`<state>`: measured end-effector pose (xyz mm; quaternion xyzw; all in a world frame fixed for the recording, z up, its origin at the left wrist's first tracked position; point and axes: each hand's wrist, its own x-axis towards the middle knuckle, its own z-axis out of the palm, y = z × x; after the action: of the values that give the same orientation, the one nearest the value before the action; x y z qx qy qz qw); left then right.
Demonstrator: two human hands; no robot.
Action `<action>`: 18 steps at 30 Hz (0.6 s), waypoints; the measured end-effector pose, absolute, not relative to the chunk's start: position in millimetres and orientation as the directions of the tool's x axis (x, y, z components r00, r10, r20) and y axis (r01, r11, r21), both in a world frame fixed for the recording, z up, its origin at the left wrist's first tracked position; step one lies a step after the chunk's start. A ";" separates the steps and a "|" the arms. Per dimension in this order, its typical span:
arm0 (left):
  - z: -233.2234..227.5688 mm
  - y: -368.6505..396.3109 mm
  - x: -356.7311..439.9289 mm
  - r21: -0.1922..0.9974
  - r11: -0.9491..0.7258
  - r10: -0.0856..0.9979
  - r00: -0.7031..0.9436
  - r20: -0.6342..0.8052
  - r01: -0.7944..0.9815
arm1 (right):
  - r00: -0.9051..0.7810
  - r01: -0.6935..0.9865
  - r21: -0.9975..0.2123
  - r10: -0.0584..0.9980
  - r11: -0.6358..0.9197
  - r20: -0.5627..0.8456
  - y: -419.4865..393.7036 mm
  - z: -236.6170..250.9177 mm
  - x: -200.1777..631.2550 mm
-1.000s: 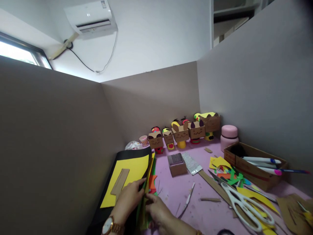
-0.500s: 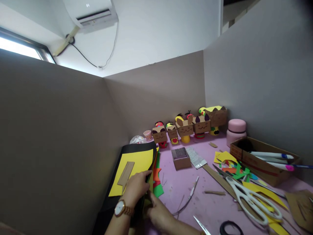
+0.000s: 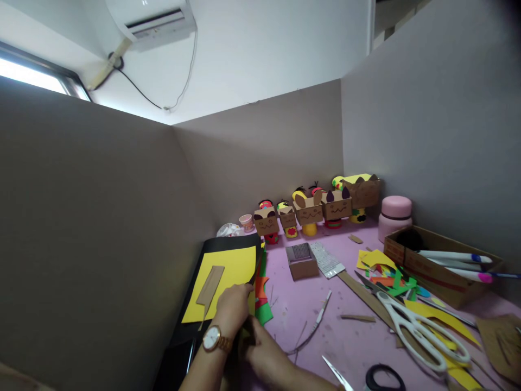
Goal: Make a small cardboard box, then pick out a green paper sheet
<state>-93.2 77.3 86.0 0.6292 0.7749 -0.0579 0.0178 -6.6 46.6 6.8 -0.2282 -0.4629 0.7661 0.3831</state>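
Both hands at paper stack [image 3: 260, 282] edge, left hand [image 3: 234, 307] pinching sheets, right hand [image 3: 266, 355] grip unclear, open mat [image 3: 293, 315] beside.

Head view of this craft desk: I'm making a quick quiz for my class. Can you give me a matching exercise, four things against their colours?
Things:
1. scissors handles
2. lidded jar
3. top sheet by the left hand
4. tape roll

Colours:
a. black
b. yellow
c. white
d. pink

Pairs: 1-c, 2-d, 3-b, 4-a
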 end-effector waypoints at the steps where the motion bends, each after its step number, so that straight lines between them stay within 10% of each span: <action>1: 85.0 76.8 -96.2 -0.053 0.199 0.975 -0.203 -0.094 0.979 | -0.611 -0.370 -0.879 0.792 -0.301 -0.014 48.4 5.8 -5.8; 10: 81.5 72.6 -119.5 0.117 0.198 0.979 -0.191 -0.070 0.973 | -0.662 -0.187 -0.845 0.700 -0.501 -0.268 69.4 0.7 0.9; 18: 88.6 66.0 -116.3 0.163 0.224 0.973 -0.213 -0.083 0.961 | -0.623 -0.173 -0.915 0.760 -0.365 -0.185 51.5 3.6 -9.2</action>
<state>-116.3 66.0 88.6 0.6216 0.7779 0.0379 0.0839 -9.2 51.5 3.6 -0.3095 -0.4743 0.7659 0.3044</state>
